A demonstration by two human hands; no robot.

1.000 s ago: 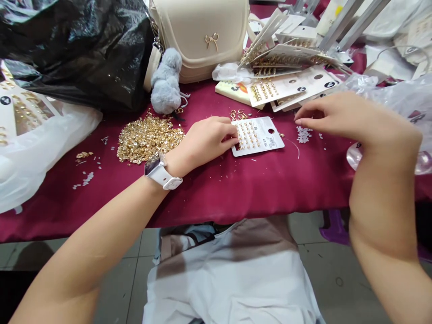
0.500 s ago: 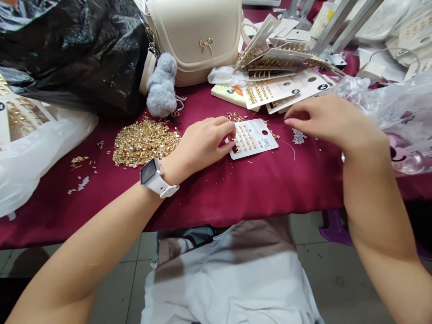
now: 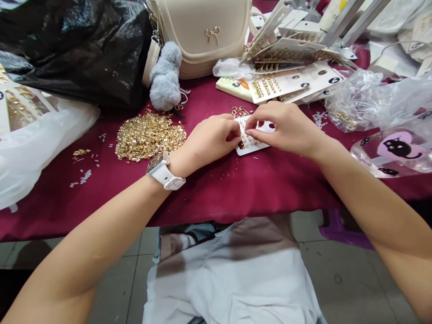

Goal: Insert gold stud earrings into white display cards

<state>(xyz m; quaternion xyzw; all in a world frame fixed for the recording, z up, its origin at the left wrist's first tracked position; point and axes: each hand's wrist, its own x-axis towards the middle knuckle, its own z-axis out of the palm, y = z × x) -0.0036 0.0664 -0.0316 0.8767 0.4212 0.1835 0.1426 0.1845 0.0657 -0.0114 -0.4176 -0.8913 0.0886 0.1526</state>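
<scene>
Earring card [image 3: 250, 150] on the maroon desk [image 3: 216, 193], left hand [image 3: 211, 137] and right hand [image 3: 283, 128] pinched on it; gold earrings [image 3: 245, 142] fill the rows showing, the rest hidden. Loose gold heap [image 3: 150, 137] alongside.

Glossy gold metal studs [image 3: 150, 136]; matt paper card [image 3: 252, 150]; satin tablecloth [image 3: 216, 189].

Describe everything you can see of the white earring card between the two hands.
The earring card is a white rectangular card, with rows of small gold-coloured studs on its face and a round hole near its right end. It lies flat at a slant on the maroon cloth, and the left hand and right hand cover much of it, their fingers touching it. Loose gold-coloured hooks lie just beyond its far edge.
</scene>
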